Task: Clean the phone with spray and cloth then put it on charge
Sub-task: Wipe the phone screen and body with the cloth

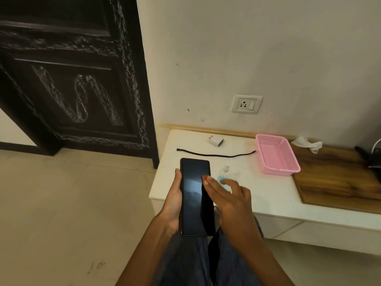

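Note:
My left hand (172, 203) grips a black phone (193, 195) by its left edge, screen up and dark, in front of the low white table (268, 195). The fingertips of my right hand (231, 199) rest on the screen's right side, fingers spread, holding nothing. A small clear spray bottle (224, 172) with blue liquid stands on the table just behind my right hand, partly hidden by it. A white charger plug (216, 140) and a black cable (214, 154) lie farther back. A crumpled white cloth (307, 143) lies behind the pink basket. A wall socket (246, 104) sits above the table.
A pink plastic basket (276, 155) stands on the table's right part, next to a wooden board (338, 182). Dark objects (369, 157) lie at the far right edge. A dark carved door (72, 79) fills the left. My knees in blue jeans (195, 263) are below.

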The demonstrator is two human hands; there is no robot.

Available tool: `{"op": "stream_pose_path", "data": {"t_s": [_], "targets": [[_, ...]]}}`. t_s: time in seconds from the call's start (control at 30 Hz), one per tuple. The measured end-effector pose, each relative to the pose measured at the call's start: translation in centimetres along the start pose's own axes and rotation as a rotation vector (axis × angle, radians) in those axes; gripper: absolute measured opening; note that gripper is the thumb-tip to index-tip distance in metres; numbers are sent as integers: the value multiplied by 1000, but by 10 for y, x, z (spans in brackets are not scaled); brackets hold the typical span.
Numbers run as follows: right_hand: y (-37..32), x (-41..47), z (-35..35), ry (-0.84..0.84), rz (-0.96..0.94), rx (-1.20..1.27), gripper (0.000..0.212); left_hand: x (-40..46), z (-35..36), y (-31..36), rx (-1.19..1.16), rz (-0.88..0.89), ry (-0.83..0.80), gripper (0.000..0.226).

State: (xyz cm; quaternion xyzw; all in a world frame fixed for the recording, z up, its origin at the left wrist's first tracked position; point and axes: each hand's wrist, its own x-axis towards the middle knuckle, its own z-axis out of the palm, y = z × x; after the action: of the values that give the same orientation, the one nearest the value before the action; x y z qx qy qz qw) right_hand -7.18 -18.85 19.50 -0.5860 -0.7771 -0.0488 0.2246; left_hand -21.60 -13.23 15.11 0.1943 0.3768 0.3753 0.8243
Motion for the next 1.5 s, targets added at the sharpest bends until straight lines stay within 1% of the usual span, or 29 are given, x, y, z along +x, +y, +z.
{"op": "stream_pose_path", "data": {"t_s": [0.03,0.17,0.23,0.37,0.43,0.53,0.6,0.67,0.8,0.9,1.07,1.17,1.23,1.4,1.5], "targets": [[-2,-7,2,14,-13,-2,63,0,-1,1,-11,6,2,80],[-3,-13,3,24,-31,-26,61,-2,-1,1,-31,17,-2,81],[-1,-3,-3,33,-16,-31,58,-1,2,0,-24,15,-4,78],[3,16,-10,-14,18,-32,75,0,6,1,-5,35,0,70],[0,16,-8,-7,10,-31,73,-1,4,4,-9,40,11,70],[-8,0,0,18,-41,-10,60,-2,-2,10,-23,52,22,79],[-12,-10,4,-16,-56,-2,66,-3,-3,13,-59,60,24,83],[-11,-9,4,-44,-46,0,73,-2,-3,13,-81,62,13,81],[-7,10,0,-45,-21,-15,76,-2,2,8,-66,53,13,73],[-6,15,0,-54,-34,-3,74,-2,4,9,-61,50,20,71],[-13,-9,6,-59,-137,32,61,-3,0,15,-82,60,23,82],[-11,-8,6,-45,-132,42,58,-6,3,12,-92,60,13,82],[-9,0,3,-37,-103,52,61,-6,7,9,-102,45,9,80],[-12,3,0,-3,-96,48,54,-3,9,11,-134,36,12,78],[-14,-13,1,-42,-107,56,63,-3,4,15,-140,70,35,85]]}}
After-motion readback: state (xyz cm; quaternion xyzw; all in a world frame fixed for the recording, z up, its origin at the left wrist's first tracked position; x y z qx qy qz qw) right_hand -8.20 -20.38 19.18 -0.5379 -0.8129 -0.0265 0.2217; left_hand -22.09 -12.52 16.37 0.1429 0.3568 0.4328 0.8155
